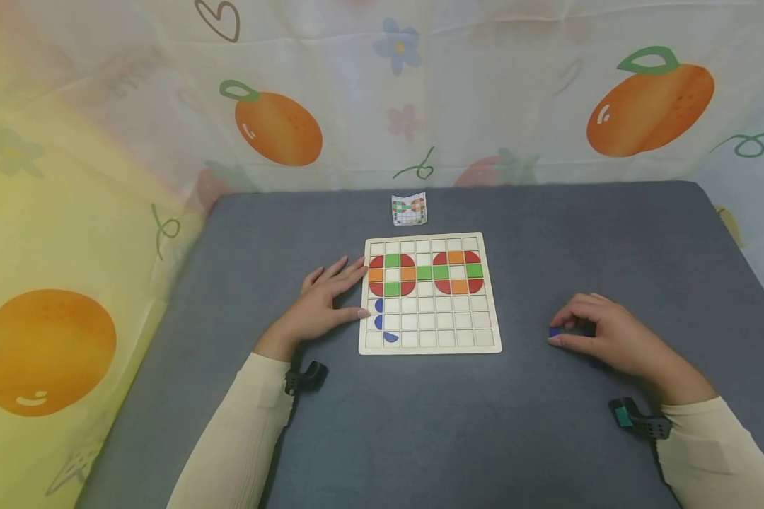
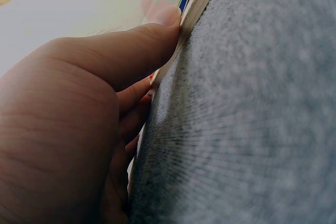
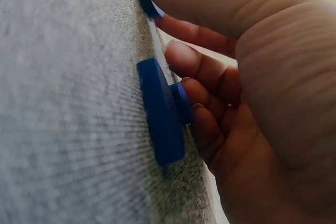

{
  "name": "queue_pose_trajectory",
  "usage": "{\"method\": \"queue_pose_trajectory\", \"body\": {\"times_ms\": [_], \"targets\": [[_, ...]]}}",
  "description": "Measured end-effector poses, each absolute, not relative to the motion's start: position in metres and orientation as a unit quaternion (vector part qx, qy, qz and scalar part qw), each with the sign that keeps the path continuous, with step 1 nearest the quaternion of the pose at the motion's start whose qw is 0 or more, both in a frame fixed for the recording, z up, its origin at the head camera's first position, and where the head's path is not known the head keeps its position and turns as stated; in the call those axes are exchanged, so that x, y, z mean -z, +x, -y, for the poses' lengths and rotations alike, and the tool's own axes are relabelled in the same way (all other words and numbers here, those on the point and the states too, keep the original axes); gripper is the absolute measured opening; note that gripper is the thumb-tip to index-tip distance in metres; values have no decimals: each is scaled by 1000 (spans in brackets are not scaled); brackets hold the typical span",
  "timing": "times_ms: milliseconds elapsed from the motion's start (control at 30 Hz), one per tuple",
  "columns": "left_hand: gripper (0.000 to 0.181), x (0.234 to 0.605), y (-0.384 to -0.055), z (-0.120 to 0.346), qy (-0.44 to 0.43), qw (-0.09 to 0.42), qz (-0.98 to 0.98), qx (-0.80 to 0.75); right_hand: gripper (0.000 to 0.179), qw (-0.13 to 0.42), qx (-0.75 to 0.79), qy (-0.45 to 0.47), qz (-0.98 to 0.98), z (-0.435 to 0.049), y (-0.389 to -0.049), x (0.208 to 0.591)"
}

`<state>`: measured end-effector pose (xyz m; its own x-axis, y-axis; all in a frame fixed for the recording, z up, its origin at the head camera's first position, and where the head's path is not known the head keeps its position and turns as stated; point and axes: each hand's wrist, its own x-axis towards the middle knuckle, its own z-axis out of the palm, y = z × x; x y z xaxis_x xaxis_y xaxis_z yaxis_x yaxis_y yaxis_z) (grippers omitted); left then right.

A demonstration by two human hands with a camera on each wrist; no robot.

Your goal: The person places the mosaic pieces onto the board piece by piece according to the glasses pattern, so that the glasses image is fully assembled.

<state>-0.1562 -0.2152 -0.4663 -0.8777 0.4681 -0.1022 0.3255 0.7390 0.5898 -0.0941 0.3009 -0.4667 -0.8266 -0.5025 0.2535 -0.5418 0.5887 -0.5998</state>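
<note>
A pale wooden grid board (image 1: pixel 429 350) lies on the table in the head view. Along its left side, my left hand (image 1: pixel 321 300) rests with fingers extended, and its thumb (image 2: pixel 167 17) lies on the board's edge. Well right of the board, my right hand (image 1: pixel 605 332) pinches a small blue piece (image 3: pixel 147 2) between thumb and index finger, low over the cloth. Two more blue pieces (image 3: pixel 160 111) stand beneath its curled fingers in the right wrist view. On the board, red, orange and green pieces form two rounded rings joined by a green square (image 1: pixel 424 273).
Several blue half-round pieces (image 1: pixel 391 337) sit in the board's lower left cells. A small printed pattern card (image 1: pixel 409 209) lies behind the board. Grey cloth (image 1: pixel 420 424) covers the table, and a fruit-print curtain (image 1: pixel 356 92) hangs along its back and left.
</note>
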Motion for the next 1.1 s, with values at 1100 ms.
{"method": "queue_pose_trajectory", "body": {"times_ms": [1100], "targets": [[93, 465, -157, 215, 210, 129, -925, -288, 23, 55, -323, 250, 911, -273, -94, 463]]}}
